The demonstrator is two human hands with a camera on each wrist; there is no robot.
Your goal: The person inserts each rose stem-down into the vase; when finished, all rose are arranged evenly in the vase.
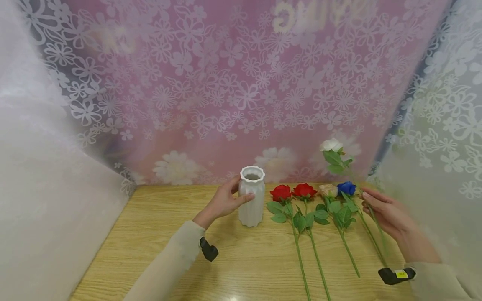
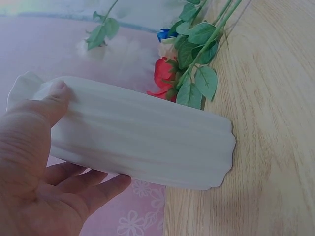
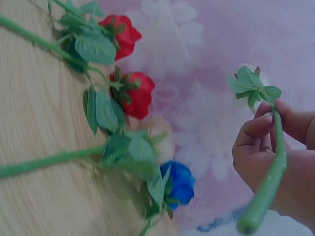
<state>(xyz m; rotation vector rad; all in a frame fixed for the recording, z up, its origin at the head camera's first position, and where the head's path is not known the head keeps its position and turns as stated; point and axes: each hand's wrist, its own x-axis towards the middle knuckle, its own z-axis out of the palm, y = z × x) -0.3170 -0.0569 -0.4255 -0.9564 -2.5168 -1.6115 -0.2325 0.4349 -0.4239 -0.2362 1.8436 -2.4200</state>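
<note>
A white fluted vase (image 1: pixel 251 205) stands upright on the wooden table. My left hand (image 1: pixel 226 198) grips it from the left, thumb across the front and fingers behind; the left wrist view shows the same hold on the vase (image 2: pixel 147 132). Over at the right, my right hand (image 1: pixel 388 215) pinches the green stem of a white rose (image 1: pixel 331 145), which is raised off the table with its bloom up. In the right wrist view the stem's cut end (image 3: pixel 248 223) points toward the camera. Below that hand lies a blue rose (image 1: pixel 346 188).
Two red roses, one (image 1: pixel 281 192) beside the other (image 1: pixel 305 190), and a cream rose (image 1: pixel 328 190) lie right of the vase, stems toward the front. A pink floral curtain (image 1: pixel 226 104) hangs behind the table (image 1: pixel 158 251). Pale sheeting (image 1: pixel 49 188) stands at both sides.
</note>
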